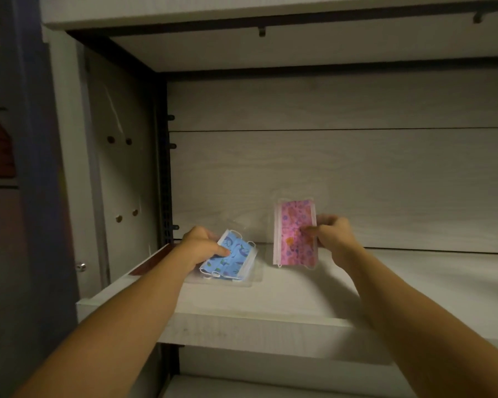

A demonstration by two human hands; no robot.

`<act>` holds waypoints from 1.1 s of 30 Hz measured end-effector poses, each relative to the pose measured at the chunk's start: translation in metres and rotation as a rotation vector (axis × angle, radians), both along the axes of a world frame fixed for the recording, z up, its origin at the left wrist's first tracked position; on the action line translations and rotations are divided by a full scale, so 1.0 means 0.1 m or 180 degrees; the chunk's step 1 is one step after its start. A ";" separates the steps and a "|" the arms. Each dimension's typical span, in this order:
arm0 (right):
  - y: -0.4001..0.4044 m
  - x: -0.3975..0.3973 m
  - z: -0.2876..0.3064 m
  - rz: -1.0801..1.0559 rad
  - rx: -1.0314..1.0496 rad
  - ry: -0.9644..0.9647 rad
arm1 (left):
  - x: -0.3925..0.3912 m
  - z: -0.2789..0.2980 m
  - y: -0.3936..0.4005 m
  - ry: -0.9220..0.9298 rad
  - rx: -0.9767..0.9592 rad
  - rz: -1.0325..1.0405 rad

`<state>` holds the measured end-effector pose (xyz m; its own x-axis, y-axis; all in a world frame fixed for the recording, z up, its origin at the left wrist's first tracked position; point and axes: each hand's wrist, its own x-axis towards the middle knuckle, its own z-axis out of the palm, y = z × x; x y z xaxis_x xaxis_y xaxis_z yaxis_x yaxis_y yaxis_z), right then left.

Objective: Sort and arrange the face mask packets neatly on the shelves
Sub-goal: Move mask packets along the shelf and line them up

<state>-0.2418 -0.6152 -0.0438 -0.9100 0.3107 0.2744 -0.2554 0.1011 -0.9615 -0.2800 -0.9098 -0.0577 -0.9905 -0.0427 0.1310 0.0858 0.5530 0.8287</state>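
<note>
The left hand (200, 245) pinches the blue packet (230, 258), thumb on its printed face and fingers curled beneath, near the left end of the shelf (270, 305). That packet sits skewed, its long edge at an angle to the shelf front, and appears to rest on or just above the board; contact cannot be confirmed. The right hand (332, 235) grips the pink packet (295, 232) by its right edge, thumb across the front and fingers behind, holding it upright with its lower edge at or near the shelf surface, close to the back panel (357, 173). The two packets are near each other but not touching. Judgement: the step in hand is placing both packets. To do it well, the blue packet should be turned until its edges run square to the shelf front before release. The pink packet should be set in the same orientation, flat or standing, so the row reads uniform. Colours should stay in separate positions. The clear wrappers look slippery, so a standing packet may topple unless leaned against the back panel. Release only once each packet is settled.
</note>
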 end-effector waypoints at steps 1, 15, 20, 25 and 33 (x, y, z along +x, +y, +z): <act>0.00 0.00 0.00 0.0016 0.0029 -0.0019 | 0.02 0.00 0.01 0.0019 -0.0153 0.0027; 0.05 0.03 -0.05 0.0014 0.0248 -0.0117 | 0.10 0.01 0.05 0.0263 -0.1316 0.0525; 0.04 0.07 -0.05 0.0035 0.0346 -0.0169 | 0.10 -0.01 0.02 0.0373 -0.1633 0.0593; 0.03 0.08 -0.06 0.0126 0.0514 -0.0343 | 0.11 -0.02 0.05 0.0672 -0.2124 0.0824; -0.10 0.05 -0.13 -0.0234 0.1644 -0.1214 | 0.03 -0.08 0.02 0.1305 -0.2207 0.0619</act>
